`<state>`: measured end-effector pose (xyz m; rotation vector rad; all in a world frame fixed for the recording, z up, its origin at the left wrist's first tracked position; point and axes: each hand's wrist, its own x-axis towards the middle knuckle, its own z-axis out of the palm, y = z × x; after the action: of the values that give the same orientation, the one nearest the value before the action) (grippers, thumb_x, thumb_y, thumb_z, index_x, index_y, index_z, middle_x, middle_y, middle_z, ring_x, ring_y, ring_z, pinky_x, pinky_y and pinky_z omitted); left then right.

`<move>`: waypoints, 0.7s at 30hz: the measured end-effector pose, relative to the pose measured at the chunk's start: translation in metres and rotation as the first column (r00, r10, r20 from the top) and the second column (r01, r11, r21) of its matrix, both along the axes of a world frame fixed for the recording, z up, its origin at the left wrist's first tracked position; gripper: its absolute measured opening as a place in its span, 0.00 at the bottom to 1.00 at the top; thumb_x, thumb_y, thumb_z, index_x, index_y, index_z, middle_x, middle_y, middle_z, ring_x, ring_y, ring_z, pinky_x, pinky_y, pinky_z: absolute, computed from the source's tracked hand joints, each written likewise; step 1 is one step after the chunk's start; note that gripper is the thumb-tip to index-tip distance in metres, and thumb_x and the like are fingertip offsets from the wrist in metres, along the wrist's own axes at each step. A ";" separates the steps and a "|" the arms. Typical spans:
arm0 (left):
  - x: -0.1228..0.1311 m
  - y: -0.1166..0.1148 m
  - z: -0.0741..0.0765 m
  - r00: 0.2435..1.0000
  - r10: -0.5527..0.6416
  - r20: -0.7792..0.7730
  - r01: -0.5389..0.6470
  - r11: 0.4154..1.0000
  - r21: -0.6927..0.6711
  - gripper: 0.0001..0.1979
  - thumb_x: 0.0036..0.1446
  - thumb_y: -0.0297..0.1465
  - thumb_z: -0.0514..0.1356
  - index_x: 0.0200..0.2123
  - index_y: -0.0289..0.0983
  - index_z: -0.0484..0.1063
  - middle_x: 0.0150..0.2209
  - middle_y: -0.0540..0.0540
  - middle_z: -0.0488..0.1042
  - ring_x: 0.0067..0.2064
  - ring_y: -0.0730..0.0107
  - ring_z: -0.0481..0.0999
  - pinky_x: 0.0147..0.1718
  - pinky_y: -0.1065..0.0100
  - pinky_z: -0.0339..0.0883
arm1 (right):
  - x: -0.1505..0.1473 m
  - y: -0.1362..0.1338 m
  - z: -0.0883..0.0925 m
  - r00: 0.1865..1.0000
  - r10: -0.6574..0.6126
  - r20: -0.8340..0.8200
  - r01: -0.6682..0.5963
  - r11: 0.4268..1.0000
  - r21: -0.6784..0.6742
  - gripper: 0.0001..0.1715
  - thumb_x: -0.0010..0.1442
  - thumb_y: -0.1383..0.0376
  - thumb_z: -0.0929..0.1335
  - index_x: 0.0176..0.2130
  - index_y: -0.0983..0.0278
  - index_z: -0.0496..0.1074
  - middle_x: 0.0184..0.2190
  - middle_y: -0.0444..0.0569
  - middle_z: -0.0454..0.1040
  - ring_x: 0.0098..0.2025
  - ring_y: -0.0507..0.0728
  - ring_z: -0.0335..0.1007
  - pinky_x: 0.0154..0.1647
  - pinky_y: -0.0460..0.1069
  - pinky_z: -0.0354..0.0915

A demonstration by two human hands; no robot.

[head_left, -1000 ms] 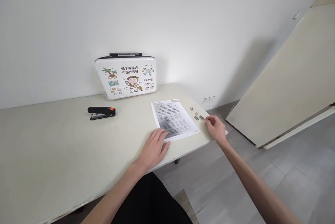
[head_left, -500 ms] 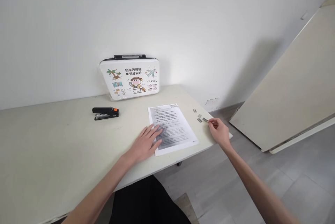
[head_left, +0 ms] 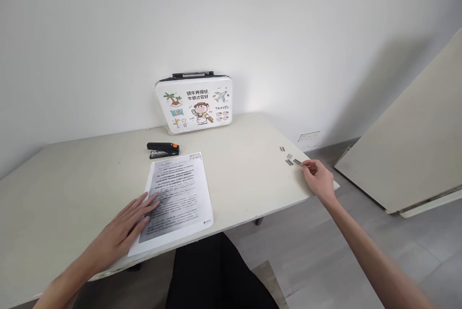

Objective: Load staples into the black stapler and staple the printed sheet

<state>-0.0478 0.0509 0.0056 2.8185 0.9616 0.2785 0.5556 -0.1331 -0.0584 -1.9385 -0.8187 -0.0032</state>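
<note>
My left hand [head_left: 121,227] lies flat on the left edge of a printed sheet of paper [head_left: 184,198], fingers stretched out. The sheet sits near the front edge of the table, partly covered by those fingertips. At the table's right end, my right hand [head_left: 319,179] is closed in a pinch at the end of a small grey staple strip [head_left: 297,161]. More staple strips [head_left: 289,162] lie scattered just left of it. A black stapler [head_left: 163,150] with an orange patch rests behind the paper, on its side facing me.
A white cartoon-printed case [head_left: 197,107] with a black handle stands against the wall at the back of the table [head_left: 245,174]. A large pale panel [head_left: 407,155] leans to the right, above the grey floor.
My left hand has slid the paper leftward across the table, to in front of the stapler. My right hand stays at the staple strips. The view has shifted slightly left.
</note>
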 end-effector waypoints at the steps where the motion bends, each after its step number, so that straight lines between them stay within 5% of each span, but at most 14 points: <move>1: -0.004 0.001 -0.001 1.000 0.000 0.004 0.000 1.000 -0.003 0.27 0.73 0.43 0.50 0.73 0.56 0.59 0.74 0.59 0.56 0.76 0.52 0.52 0.72 0.44 0.50 | 0.000 0.000 0.000 1.000 -0.001 0.001 0.001 1.000 -0.002 0.12 0.57 0.57 0.67 0.38 0.60 0.75 0.35 0.53 0.82 0.37 0.62 0.78 0.46 0.54 0.69; 9: -0.013 0.001 -0.006 0.998 -0.001 0.058 0.002 1.000 -0.022 0.30 0.72 0.42 0.51 0.74 0.58 0.53 0.74 0.59 0.55 0.76 0.51 0.52 0.73 0.42 0.46 | 0.004 -0.001 -0.006 1.000 0.001 0.020 0.000 1.000 -0.018 0.12 0.58 0.58 0.68 0.40 0.60 0.76 0.36 0.52 0.83 0.38 0.61 0.79 0.46 0.54 0.69; 13: -0.017 0.001 -0.003 0.988 0.102 0.115 -0.091 0.991 -0.099 0.29 0.72 0.44 0.51 0.74 0.54 0.56 0.75 0.56 0.56 0.75 0.51 0.53 0.72 0.44 0.50 | 0.006 -0.002 -0.008 0.999 0.006 0.031 -0.005 1.000 -0.016 0.13 0.58 0.57 0.68 0.40 0.60 0.76 0.37 0.53 0.83 0.38 0.62 0.80 0.47 0.55 0.69; 21: -0.007 0.040 0.001 0.960 0.251 0.127 -0.242 0.967 -0.080 0.34 0.70 0.54 0.49 0.71 0.43 0.64 0.71 0.47 0.64 0.72 0.51 0.62 0.71 0.49 0.54 | 0.006 -0.003 -0.011 0.999 -0.009 0.036 0.011 0.999 -0.035 0.13 0.57 0.58 0.68 0.40 0.61 0.77 0.37 0.53 0.83 0.38 0.62 0.80 0.48 0.56 0.69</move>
<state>-0.0553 0.0914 0.0068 2.5825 1.2663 0.4552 0.5618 -0.1357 -0.0693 -1.9808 -0.8376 -0.0292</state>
